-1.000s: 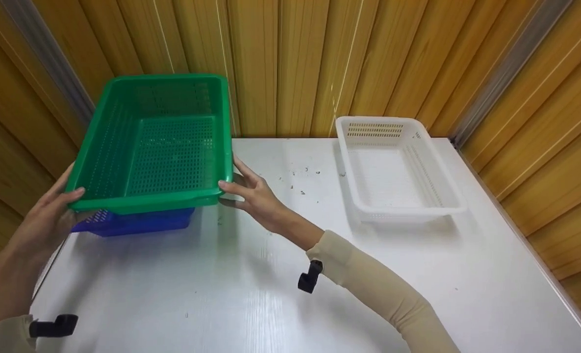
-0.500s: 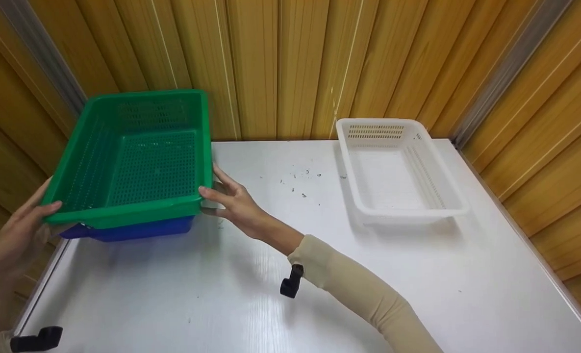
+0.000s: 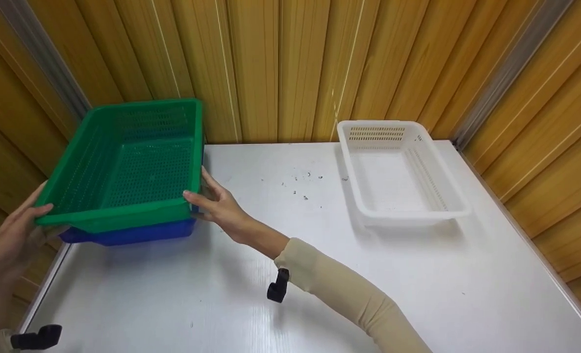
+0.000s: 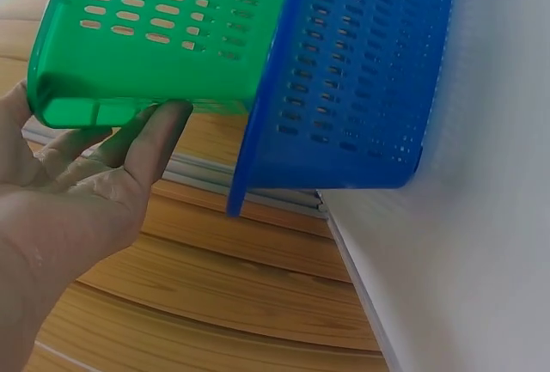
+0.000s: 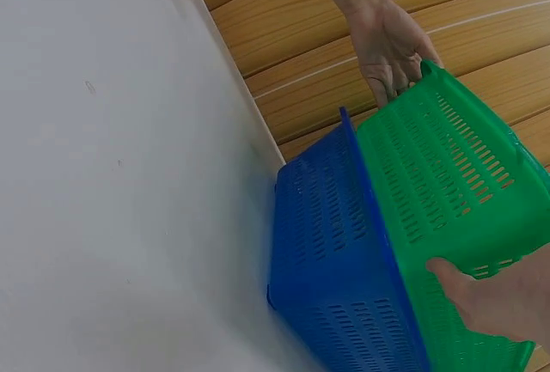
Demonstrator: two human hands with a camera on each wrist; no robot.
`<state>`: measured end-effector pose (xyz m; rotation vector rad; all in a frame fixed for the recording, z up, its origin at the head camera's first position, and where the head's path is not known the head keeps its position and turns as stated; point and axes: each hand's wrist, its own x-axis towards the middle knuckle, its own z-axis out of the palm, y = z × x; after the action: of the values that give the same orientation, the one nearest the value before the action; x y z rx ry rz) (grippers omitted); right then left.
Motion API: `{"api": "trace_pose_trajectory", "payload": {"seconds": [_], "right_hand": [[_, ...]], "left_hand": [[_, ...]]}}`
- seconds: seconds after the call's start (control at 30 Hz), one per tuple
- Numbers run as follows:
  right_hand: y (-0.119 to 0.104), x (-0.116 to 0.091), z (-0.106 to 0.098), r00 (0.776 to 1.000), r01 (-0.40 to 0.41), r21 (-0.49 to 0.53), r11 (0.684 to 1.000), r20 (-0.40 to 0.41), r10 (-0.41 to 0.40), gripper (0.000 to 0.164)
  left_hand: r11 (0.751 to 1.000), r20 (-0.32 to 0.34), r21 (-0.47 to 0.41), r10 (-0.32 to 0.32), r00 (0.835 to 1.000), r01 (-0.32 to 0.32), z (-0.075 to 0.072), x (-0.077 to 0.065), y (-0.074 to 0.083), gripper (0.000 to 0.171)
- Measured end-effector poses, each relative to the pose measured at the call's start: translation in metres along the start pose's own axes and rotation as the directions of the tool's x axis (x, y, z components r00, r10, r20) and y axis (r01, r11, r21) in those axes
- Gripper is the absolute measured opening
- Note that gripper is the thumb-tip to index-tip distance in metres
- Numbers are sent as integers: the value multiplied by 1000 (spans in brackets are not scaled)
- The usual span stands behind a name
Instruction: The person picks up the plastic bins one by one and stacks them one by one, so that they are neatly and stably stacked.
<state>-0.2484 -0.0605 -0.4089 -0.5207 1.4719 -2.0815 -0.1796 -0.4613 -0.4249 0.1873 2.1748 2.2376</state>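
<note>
A green perforated plastic basket (image 3: pixel 113 215) sits partly lowered into a blue basket (image 3: pixel 148 234) at the table's left side. My left hand (image 3: pixel 12 240) grips the green basket's near-left corner, thumb on the rim. In the left wrist view, the left-hand fingers (image 4: pixel 159 140) reach under that rim, outside the blue basket (image 4: pixel 344 114). At the near-right corner my right hand (image 3: pixel 224 213) holds the same basket, thumb on the rim and fingers along its side. In the right wrist view, the green wall (image 5: pixel 430 183) stands well above the blue rim.
A white perforated basket (image 3: pixel 417 214) stands on the right part of the white table (image 3: pixel 290 304). Small dark marks (image 3: pixel 305 197) dot the tabletop between the baskets. Wood-look panel walls (image 3: pixel 300 63) rise behind and on both sides. The left table edge (image 3: pixel 45 284) runs below my left hand.
Both hands have carried the green basket left and down, from above the blue basket to partly inside it. The white basket stays put.
</note>
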Motion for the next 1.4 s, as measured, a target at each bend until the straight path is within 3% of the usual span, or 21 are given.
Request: {"api": "trace_pose_trajectory", "payload": {"seconds": [0.17, 0.33, 0.5, 0.6, 0.73, 0.97, 1.17, 1.27, 1.4], "right_hand": [[4, 4, 3, 999, -27, -15, 1000, -18, 27, 82], [10, 7, -1, 998, -50, -67, 996, -44, 48, 82], [24, 5, -6, 995, -76, -204, 976, -71, 63, 81], [30, 5, -10, 994, -92, -249, 964, -87, 72, 81], [36, 7, -15, 992, -102, -216, 971, -96, 83, 81], [49, 9, -15, 992, -122, -92, 988, -56, 117, 81], [57, 11, -16, 994, -102, -47, 994, -32, 100, 84], [61, 11, -17, 997, -68, -87, 994, -54, 64, 84], [68, 10, -15, 997, 9, -263, 965, -78, -31, 81]], "left_hand": [[999, 22, -25, -19, 1000, 20, -5, 1, -6, 60], [997, -16, 3, -80, 997, 80, -9, 4, -13, 61], [990, -79, 34, -132, 988, 135, -12, -3, -22, 61], [984, -138, 78, -147, 979, 159, 0, -8, -17, 60], [972, -185, 139, -161, 969, 188, 19, -11, -9, 59], [970, -150, 65, -220, 964, 232, 20, -17, -22, 62], [970, -126, -42, -242, 962, 239, 15, -16, -41, 64], [971, -100, -120, -219, 971, 207, 12, -15, -49, 64], [970, -117, -174, -189, 975, 167, 9, -17, -56, 63]]}}
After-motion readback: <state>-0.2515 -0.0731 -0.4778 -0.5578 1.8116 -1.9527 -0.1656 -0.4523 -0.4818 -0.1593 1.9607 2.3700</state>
